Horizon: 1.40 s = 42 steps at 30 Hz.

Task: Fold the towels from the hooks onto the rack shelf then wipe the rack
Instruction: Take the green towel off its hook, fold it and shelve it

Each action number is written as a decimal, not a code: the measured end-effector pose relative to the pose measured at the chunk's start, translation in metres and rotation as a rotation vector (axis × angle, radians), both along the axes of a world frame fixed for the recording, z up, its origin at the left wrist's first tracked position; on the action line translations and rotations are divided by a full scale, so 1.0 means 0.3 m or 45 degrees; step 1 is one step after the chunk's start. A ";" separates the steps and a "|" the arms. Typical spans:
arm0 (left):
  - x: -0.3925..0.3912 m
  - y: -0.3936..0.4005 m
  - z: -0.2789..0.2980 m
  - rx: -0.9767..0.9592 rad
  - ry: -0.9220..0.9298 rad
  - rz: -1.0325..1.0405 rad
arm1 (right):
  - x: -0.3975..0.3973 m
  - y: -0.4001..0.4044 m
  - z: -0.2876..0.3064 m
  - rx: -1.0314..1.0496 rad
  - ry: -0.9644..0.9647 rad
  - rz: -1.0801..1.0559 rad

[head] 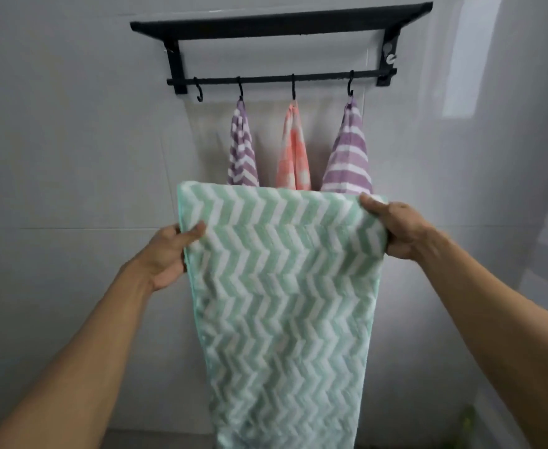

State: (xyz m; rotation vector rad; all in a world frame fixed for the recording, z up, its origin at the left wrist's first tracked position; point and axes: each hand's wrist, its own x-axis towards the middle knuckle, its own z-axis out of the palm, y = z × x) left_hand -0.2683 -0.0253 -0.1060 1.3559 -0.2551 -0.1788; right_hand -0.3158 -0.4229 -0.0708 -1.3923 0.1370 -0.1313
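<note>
Two hands, left and right, each grip one green towel by its side edges; three towels hang from four hooks on one far rack.

I am looking at a home bathroom: glossy pale wall tiles, a black wall-mounted rack, and small towels hanging from its hooks.

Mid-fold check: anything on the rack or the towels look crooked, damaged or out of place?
Only the rack: its right bracket shows pale scuffed patches, perhaps worn or damaged; too blurred to tell. Three towels hang normally, and the leftmost hook is bare.
</note>
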 end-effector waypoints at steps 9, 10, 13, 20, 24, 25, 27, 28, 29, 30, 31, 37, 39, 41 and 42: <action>-0.007 -0.054 0.028 -0.059 0.055 0.436 | -0.015 -0.051 0.109 0.085 -0.121 0.148; 0.001 -0.060 0.056 -0.114 0.052 0.447 | -0.032 -0.048 0.097 0.015 -0.107 0.244; 0.011 -0.067 0.017 -0.090 0.158 0.471 | -0.065 -0.042 -0.080 -0.365 0.132 0.362; 0.012 0.010 0.068 -0.269 -0.009 0.222 | -0.034 -0.045 -0.080 -0.038 -0.033 0.195; -0.081 -0.031 -0.160 0.132 0.105 0.171 | -0.092 -0.051 -0.129 -0.142 0.111 0.339; -0.105 -0.053 -0.205 0.152 0.149 0.251 | -0.103 -0.051 -0.159 -0.172 0.135 0.343; -0.090 -0.063 -0.223 0.102 0.210 0.422 | -0.102 -0.046 -0.180 -0.143 0.119 0.291; -0.066 -0.053 -0.191 0.064 0.205 0.477 | -0.090 -0.049 -0.163 -0.101 0.084 0.239; -0.046 -0.040 -0.144 0.008 0.178 0.464 | -0.082 -0.051 -0.138 -0.028 0.055 0.214; -0.043 -0.037 -0.088 -0.079 0.142 0.384 | -0.081 -0.050 -0.112 0.063 0.031 0.222; -0.046 -0.033 -0.052 -0.147 0.090 0.248 | -0.085 -0.050 -0.092 0.104 0.017 0.274; -0.112 -0.025 -0.229 0.127 0.214 0.269 | -0.146 -0.052 -0.220 -0.136 0.134 0.296; -0.066 -0.018 -0.172 -0.067 0.177 0.328 | -0.120 -0.059 -0.201 -0.011 0.090 0.189; -0.053 -0.011 -0.082 -0.211 0.040 0.166 | -0.105 -0.059 -0.162 0.125 0.070 0.229; -0.066 -0.018 -0.070 -0.155 -0.008 0.062 | -0.107 -0.057 -0.153 0.099 0.080 0.301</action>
